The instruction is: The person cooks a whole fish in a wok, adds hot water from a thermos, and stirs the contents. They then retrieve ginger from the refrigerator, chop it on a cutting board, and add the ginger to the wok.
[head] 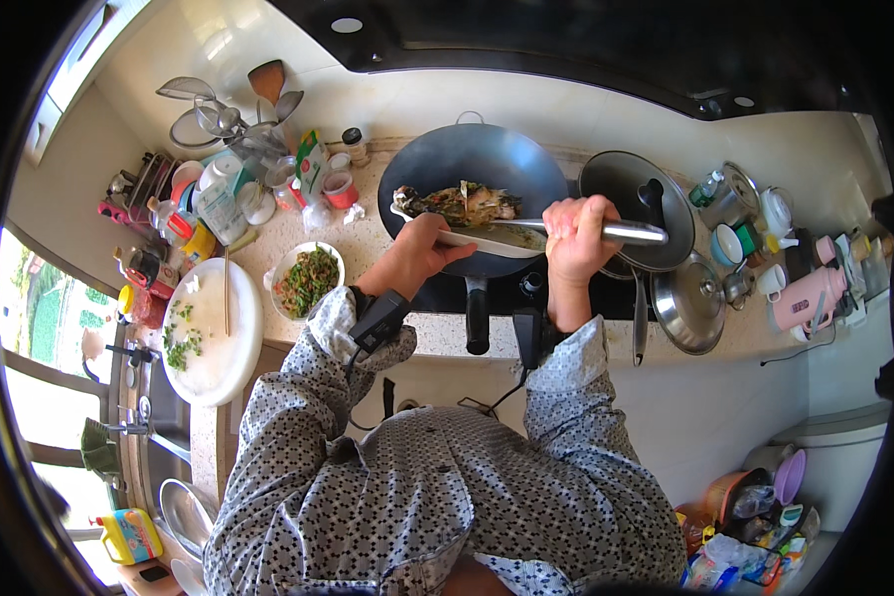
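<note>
My left hand (421, 257) grips the near edge of a white oval dish (484, 243), held over a dark wok (473, 153) on the stove. On the dish lies a cooked fish (465, 203) with bits of green and red on it, and some sauce. My right hand (579, 237) is closed around the thick metal handle of a utensil (637, 232). Its thin end reaches left over the dish beside the fish; the tip is hard to make out. The wok's black handle (477, 320) points toward me.
Left of the wok stand a white bowl of chopped greens (307, 281) and a round cutting board (242, 357) with chopped scallion and chopsticks. At right are a second pan (633, 197) with a black ladle, a metal lid (689, 302) and a pink thermos (810, 298). A range hood (566, 45) hangs above.
</note>
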`<state>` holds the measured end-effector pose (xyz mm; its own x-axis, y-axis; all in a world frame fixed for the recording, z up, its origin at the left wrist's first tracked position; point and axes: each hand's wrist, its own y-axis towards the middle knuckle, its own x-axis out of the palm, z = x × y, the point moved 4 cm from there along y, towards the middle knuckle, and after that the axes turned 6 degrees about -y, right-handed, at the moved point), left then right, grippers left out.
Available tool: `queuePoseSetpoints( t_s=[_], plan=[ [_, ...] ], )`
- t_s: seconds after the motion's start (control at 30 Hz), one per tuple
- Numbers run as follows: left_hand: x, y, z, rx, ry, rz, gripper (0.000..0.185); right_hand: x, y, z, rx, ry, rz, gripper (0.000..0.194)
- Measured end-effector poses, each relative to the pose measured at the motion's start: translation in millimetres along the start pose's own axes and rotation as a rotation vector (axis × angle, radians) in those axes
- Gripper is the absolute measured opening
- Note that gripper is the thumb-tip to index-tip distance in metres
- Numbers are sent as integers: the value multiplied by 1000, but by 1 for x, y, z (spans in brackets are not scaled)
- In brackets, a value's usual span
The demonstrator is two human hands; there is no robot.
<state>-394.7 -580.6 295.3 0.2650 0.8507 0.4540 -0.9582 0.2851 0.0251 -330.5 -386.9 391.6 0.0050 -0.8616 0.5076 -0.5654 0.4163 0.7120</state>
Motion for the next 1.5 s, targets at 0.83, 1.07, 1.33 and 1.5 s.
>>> queuePoseSetpoints(
  t_s=[0.83, 1.07, 1.33, 1.5],
  plan=[
    [-15, -86, 28, 76, 916, -182, 31, 72, 101, 26, 6, -777, -240, 49],
    [-37, -134, 51, -232, -361, 342, 51, 55, 102, -18, -2, -429, -219, 45],
    [-71, -144, 29, -92, -422, 294, 49, 70, 72, -76, -26, -103, -290, 35],
    [-85, -133, 22, -58, -412, 253, 49, 84, 29, -109, -90, -246, -385, 35]
  ],
)
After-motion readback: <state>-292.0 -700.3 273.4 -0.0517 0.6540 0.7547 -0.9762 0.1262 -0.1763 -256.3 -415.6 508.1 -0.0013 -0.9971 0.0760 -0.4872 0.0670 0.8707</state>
